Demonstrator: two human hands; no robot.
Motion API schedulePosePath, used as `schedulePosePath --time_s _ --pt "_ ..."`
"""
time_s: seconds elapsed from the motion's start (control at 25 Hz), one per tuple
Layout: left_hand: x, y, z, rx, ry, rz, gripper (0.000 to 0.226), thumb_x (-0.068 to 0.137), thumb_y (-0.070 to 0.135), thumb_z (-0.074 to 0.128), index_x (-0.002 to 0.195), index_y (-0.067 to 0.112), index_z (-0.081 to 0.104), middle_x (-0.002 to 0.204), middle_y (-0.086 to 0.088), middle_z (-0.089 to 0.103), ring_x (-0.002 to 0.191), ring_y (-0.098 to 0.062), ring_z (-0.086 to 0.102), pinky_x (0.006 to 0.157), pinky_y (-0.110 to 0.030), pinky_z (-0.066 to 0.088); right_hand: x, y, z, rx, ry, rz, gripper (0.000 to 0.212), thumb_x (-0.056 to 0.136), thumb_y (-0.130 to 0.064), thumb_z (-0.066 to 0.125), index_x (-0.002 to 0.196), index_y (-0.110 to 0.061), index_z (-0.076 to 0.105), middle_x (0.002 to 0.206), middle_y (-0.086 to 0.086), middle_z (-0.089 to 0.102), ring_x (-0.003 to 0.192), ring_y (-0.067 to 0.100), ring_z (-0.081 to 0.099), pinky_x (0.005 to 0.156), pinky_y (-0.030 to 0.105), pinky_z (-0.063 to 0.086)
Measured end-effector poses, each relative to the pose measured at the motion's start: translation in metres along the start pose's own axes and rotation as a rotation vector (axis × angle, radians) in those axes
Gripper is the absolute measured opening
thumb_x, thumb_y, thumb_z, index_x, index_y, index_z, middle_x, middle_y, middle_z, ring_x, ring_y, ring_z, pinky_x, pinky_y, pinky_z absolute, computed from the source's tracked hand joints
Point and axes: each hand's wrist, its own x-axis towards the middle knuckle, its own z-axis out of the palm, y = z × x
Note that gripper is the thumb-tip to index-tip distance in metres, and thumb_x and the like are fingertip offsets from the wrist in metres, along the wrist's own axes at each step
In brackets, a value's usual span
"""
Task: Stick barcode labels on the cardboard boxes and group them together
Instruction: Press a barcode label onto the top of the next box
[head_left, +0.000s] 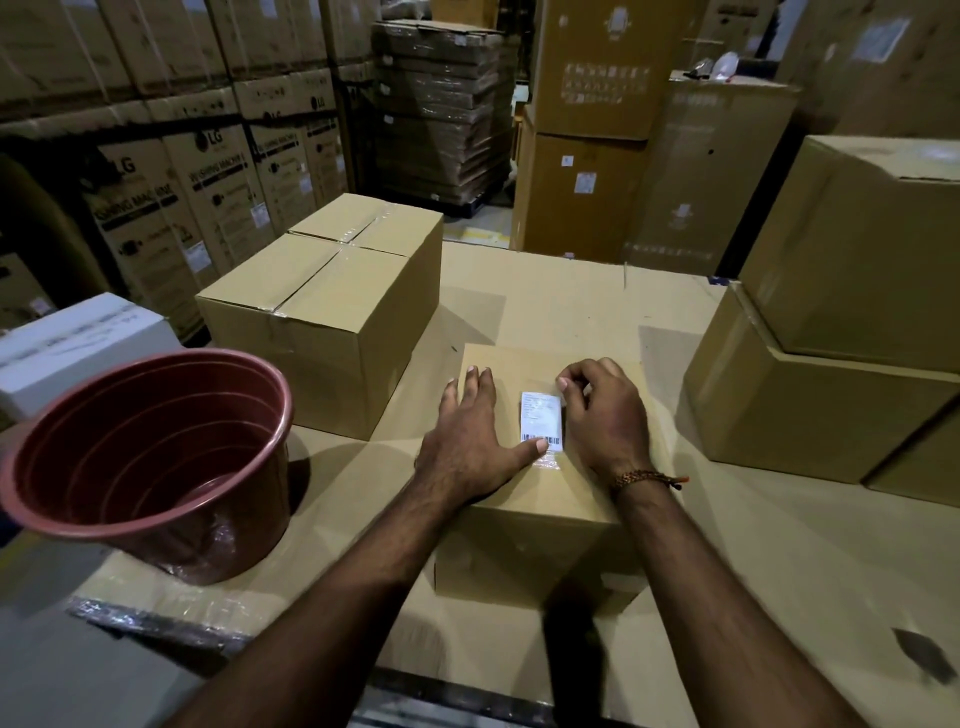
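Head view. I see the small cardboard box standing on the cardboard-covered work surface, with the barcode label lying flat on its top face.

Left hand: flat on the box top, fingers straight and spread, holding nothing; its thumb tip presses the label's near edge, on the barcode.

Right hand: just right of the label, fingers curled, with the fingertips at the label's far right corner. I cannot tell whether they pinch that corner or only press it. A braided band circles this wrist.

A strip of clear film lies on the box top just below the left thumb.

Left of the left hand, well apart from the grip, stands a reddish-brown bucket. Beyond it sits a taped box. Right of the right hand, stacked boxes rest on the same surface.
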Motion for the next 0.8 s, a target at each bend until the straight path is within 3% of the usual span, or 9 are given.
schedulePosePath --time_s 0.12,0.24,0.44,0.52,0.64,0.8 --pt "0.001 0.0 0.0 0.01 -0.009 -0.004 0.122 0.084 0.084 0.06 0.17 0.026 -0.005 0.178 0.008 -0.01 0.164 -0.025 -0.008 0.119 -0.065 0.032 -0.002 -0.005 -0.004 0.102 -0.054 0.011 0.009 0.104 -0.027 0.062 0.095 -0.031 0.064 0.098 -0.011 0.065 0.085 0.013 0.061 0.071 0.033 0.05" --pt "0.001 0.0 -0.001 0.008 -0.017 -0.003 0.122 0.085 0.084 0.059 0.17 0.025 -0.005 0.178 0.007 -0.01 0.164 -0.026 -0.009 0.119 -0.065 0.031 -0.004 -0.01 -0.017 0.264 -0.213 0.121 0.006 0.104 -0.033 0.065 0.105 -0.036 0.06 0.096 -0.007 0.072 0.082 0.012 0.069 0.069 0.034 0.054" --pt "0.0 0.001 -0.004 0.01 -0.01 -0.003 0.122 0.085 0.087 0.055 0.17 0.025 -0.006 0.178 0.006 -0.011 0.164 -0.026 -0.009 0.12 -0.064 0.031 -0.009 -0.018 -0.044 0.319 -0.513 0.249 0.078 0.087 -0.022 0.088 0.146 -0.039 0.041 0.098 0.006 0.073 0.085 0.01 0.072 0.081 0.032 0.057" --pt "0.0 0.0 -0.004 -0.003 -0.014 -0.008 0.124 0.083 0.088 0.056 0.17 0.025 -0.006 0.178 0.007 -0.011 0.164 -0.025 -0.009 0.121 -0.064 0.03 -0.009 -0.02 -0.05 0.293 -0.607 0.257 0.09 0.083 -0.019 0.092 0.151 -0.04 0.038 0.103 0.005 0.074 0.085 0.01 0.07 0.079 0.029 0.057" --pt "-0.002 -0.002 -0.006 -0.044 -0.037 0.003 0.122 0.085 0.081 0.063 0.17 0.026 -0.006 0.177 0.009 -0.014 0.164 -0.022 -0.013 0.124 -0.062 0.026 -0.006 -0.017 -0.05 0.204 -0.656 0.206 0.065 0.081 -0.018 0.093 0.137 -0.03 0.061 0.103 0.0 0.077 0.082 0.011 0.066 0.08 0.039 0.061" --pt "-0.001 -0.005 -0.019 -0.195 -0.167 0.014 0.129 0.083 0.058 0.082 0.17 0.027 -0.009 0.175 0.012 -0.022 0.161 -0.02 -0.023 0.129 -0.057 0.01 0.004 -0.02 -0.049 0.019 -0.752 0.168 0.044 0.085 -0.025 0.089 0.127 -0.029 0.078 0.097 -0.017 0.077 0.084 0.002 0.069 0.069 0.018 0.049"
